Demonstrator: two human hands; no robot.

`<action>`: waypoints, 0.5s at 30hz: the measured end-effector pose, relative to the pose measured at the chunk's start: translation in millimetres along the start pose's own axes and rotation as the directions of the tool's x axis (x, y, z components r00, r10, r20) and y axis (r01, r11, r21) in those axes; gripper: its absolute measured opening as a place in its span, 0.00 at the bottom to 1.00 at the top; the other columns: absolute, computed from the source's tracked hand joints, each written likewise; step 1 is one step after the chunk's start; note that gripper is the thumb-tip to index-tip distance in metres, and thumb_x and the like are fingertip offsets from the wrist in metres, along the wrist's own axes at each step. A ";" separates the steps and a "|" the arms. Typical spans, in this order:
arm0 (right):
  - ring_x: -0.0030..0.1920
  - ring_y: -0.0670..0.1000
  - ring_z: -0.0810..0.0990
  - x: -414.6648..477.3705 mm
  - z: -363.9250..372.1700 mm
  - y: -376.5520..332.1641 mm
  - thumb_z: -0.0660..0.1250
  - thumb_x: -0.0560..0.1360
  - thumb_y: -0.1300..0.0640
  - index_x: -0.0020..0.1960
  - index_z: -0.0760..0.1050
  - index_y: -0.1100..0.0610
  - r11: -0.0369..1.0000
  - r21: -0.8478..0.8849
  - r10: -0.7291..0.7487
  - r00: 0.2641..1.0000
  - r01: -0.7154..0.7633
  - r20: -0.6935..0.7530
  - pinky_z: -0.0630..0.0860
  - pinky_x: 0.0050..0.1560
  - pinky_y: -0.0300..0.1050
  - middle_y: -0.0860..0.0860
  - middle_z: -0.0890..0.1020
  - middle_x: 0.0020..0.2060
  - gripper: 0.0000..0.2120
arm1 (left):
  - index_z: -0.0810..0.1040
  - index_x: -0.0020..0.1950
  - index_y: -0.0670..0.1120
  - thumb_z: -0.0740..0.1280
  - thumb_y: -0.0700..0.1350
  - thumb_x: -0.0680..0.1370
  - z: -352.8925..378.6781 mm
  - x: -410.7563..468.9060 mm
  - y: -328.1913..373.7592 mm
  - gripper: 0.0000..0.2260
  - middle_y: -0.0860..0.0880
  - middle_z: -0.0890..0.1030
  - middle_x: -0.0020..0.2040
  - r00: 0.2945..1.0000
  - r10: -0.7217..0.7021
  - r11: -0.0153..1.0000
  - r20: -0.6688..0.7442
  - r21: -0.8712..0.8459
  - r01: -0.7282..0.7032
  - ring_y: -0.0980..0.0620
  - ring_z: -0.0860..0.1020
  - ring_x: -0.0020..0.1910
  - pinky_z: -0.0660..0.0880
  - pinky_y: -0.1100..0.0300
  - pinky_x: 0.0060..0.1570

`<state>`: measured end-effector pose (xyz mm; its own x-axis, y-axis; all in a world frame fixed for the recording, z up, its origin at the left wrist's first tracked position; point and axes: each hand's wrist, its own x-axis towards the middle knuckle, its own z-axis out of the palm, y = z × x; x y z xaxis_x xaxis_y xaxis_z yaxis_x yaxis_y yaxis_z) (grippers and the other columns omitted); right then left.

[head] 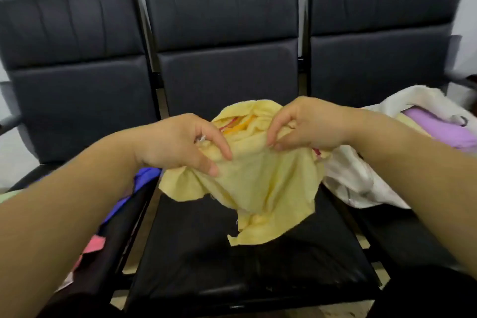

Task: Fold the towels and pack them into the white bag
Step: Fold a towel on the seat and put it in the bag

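Note:
A crumpled pale yellow towel (260,188) hangs above the middle black seat (196,253), held up by both hands. My left hand (178,142) pinches its upper left edge between thumb and fingers. My right hand (307,124) pinches the upper right edge. Red and orange stripes show in the towel's top folds. The white bag (361,178) lies open on the right seat, with a purple towel (438,129) and a bit of yellow cloth inside it.
Three black padded chairs stand in a row against a pale wall. On the left seat lie more cloths: a blue one (144,175), a pink one (95,244) and a light green one at the frame's left edge.

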<state>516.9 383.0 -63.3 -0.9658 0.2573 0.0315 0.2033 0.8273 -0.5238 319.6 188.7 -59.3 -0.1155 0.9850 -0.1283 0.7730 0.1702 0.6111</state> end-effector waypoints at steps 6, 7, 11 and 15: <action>0.48 0.37 0.80 -20.8 -48.1 -43.9 0.75 0.74 0.57 0.44 0.84 0.45 0.976 0.184 -0.089 0.986 0.114 -0.138 0.71 0.53 0.35 0.36 0.82 0.44 0.07 | 0.85 0.49 0.64 0.73 0.48 0.78 -44.8 -26.7 43.2 0.09 0.68 0.81 0.51 0.955 0.116 0.955 -0.272 0.294 -0.032 0.67 0.78 0.52 0.71 0.68 0.53; 0.48 0.38 0.80 -24.0 -50.5 -47.1 0.75 0.75 0.57 0.43 0.84 0.45 0.968 0.215 -0.097 0.982 0.131 -0.160 0.72 0.54 0.38 0.36 0.82 0.43 0.07 | 0.85 0.49 0.63 0.72 0.47 0.78 -50.5 -30.4 46.3 0.09 0.67 0.81 0.51 0.940 0.122 0.972 -0.318 0.231 -0.049 0.66 0.78 0.52 0.72 0.66 0.52; 0.53 0.43 0.80 -31.5 -49.3 -59.3 0.73 0.76 0.57 0.42 0.83 0.45 0.905 0.387 -0.076 0.961 0.179 -0.265 0.74 0.58 0.43 0.38 0.82 0.47 0.08 | 0.86 0.47 0.56 0.69 0.42 0.81 -57.1 -38.8 60.9 0.10 0.61 0.82 0.52 0.903 0.071 0.979 -0.424 -0.143 -0.144 0.59 0.82 0.51 0.79 0.61 0.46; 0.51 0.40 0.81 -38.6 -49.9 -67.5 0.76 0.73 0.54 0.42 0.84 0.42 0.853 0.465 -0.086 0.943 0.236 -0.321 0.76 0.55 0.38 0.34 0.83 0.47 0.06 | 0.86 0.42 0.51 0.69 0.38 0.80 -58.4 -44.4 75.6 0.12 0.54 0.82 0.55 0.878 0.015 0.912 -0.478 -0.354 -0.208 0.59 0.84 0.48 0.79 0.66 0.42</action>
<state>548.5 342.2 13.3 -0.8768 0.3317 0.3480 -0.1295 0.5342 -0.8354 346.8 159.5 38.2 -0.3882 0.8813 0.2696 0.5081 -0.0394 0.8604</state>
